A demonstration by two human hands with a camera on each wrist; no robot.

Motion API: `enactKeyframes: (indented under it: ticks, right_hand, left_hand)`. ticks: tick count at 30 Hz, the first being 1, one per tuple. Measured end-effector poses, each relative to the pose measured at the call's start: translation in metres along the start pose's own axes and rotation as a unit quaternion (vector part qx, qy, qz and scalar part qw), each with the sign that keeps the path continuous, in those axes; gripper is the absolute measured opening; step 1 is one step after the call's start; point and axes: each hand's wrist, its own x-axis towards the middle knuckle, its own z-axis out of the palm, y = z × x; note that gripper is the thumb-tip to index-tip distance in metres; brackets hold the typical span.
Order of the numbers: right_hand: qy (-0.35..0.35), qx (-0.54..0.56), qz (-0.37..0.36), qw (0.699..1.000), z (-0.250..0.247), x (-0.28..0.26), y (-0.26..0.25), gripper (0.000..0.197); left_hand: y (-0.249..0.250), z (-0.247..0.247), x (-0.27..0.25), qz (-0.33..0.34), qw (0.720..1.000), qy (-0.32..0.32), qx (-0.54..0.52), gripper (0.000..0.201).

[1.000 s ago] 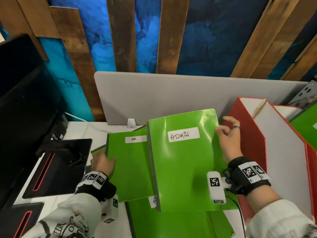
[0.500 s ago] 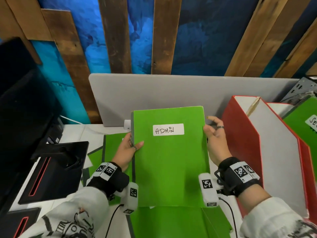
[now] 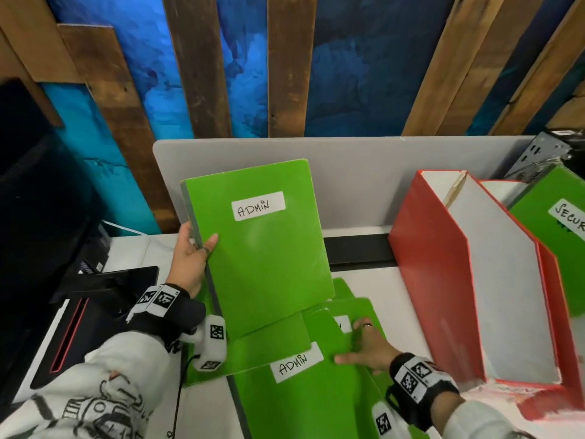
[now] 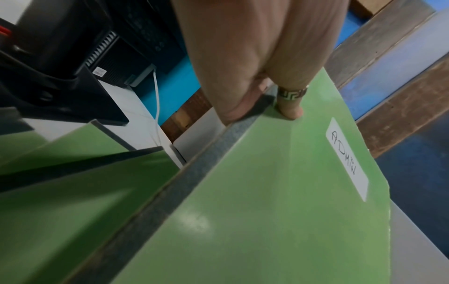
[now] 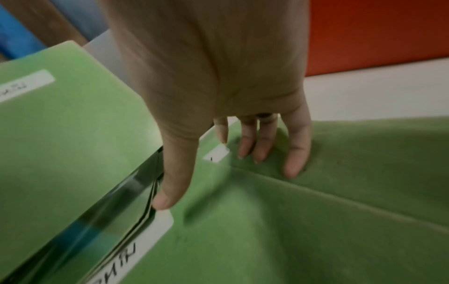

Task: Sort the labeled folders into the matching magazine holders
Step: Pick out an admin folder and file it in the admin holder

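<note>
left hand (image 3: 190, 255) grips folder (image 3: 262, 248) spine

A green folder labeled ADMIN (image 3: 259, 248) stands tilted above more green folders (image 3: 316, 391) lying on the desk (image 3: 395, 299), beside red magazine holders (image 3: 443, 274) at its right edge.

Head view looks down over the desk; wrist views sit close over green folders (image 3: 259, 245).

Office desk, divider panel (image 3: 348, 172), monitor (image 3: 38, 191)
</note>
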Motion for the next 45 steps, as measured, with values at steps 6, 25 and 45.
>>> enactKeyframes:
  ticks: [6,25,45]
  right_hand:
    - [0.074,-0.062,0.007,0.995,0.027,0.008,-0.01,0.112]
    - [0.442,0.16,-0.231,0.852,-0.118,-0.053,-0.01,0.046]
    - [0.415,0.37,-0.417,0.719,-0.138,-0.079,-0.062,0.04]
  left_hand:
    - [-0.001,0.003,-0.001,0.009,1.0,0.004,-0.013,0.036]
    - [0.014,0.006,0.012,0.065,0.994,0.06,-0.069,0.035]
    - [0.009,0.051,-0.007,-0.062,0.994,-0.037,-0.086,0.05]
